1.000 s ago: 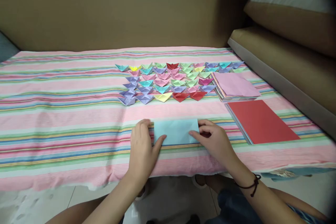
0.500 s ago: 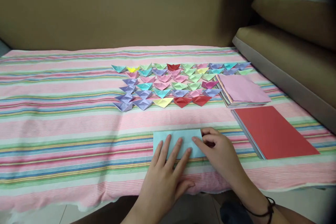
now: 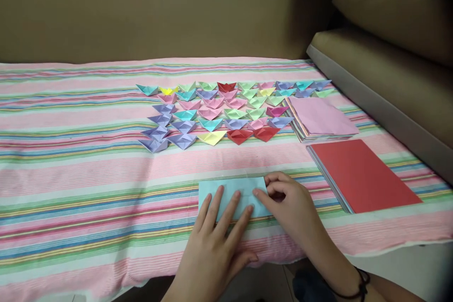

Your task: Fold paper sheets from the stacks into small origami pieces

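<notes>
A light blue sheet of paper [image 3: 247, 184], a flat oblong that looks folded, lies near the front edge of the striped cloth. My left hand [image 3: 214, 238] rests on it with the fingers spread, pressing it down. At the paper's right edge, my right hand [image 3: 288, 200] pinches it, the thumb on top and the other fingers curled at the side. Whatever those curled fingers touch beneath the edge is partly hidden. Beyond the paper stand rows of small folded paper boats [image 3: 212, 137] in several colours.
To the right lie a stack of paper with a pink top sheet [image 3: 322, 115] and a stack with a red top sheet [image 3: 364, 177]. A striped cloth [image 3: 78, 174] covers the surface. Brown cushions [image 3: 382, 75] border the right side, and a brown backrest [image 3: 152, 9] rises behind.
The view has shifted slightly, so the boats and stacks appear a little further left. Both hands keep nearly the same hold on the light blue paper.
</notes>
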{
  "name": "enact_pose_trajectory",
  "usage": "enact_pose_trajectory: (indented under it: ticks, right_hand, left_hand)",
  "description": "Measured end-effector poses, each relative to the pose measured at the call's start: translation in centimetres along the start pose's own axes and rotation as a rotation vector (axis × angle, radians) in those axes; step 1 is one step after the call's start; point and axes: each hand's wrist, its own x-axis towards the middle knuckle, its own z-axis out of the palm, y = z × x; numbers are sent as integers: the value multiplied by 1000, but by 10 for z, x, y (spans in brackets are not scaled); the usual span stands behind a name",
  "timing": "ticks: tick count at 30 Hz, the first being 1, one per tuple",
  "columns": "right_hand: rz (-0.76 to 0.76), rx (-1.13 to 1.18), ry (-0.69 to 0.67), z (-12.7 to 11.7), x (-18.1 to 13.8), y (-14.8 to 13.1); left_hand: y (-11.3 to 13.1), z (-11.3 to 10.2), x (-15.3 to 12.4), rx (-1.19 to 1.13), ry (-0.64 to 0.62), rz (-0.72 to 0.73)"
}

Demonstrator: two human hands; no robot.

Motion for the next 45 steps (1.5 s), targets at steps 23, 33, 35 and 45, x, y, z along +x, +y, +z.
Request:
enact_pose_trajectory:
  ticks: [23,33,35,45]
  right_hand:
    - [-255,-20,18,-5,-2,6]
    - [-672,-282,-209,-30,-13,25]
    - [-695,-305,-215,-32,-15,28]
    - [-759,-356,-246,-43,-22,34]
  left_hand:
    - [0,4,12,-99,-22,-22]
    - [-6,2,9,-207,-28,19]
    - [-5,1,8,-211,-35,4]
    - [-4,0,11,-161,-83,22]
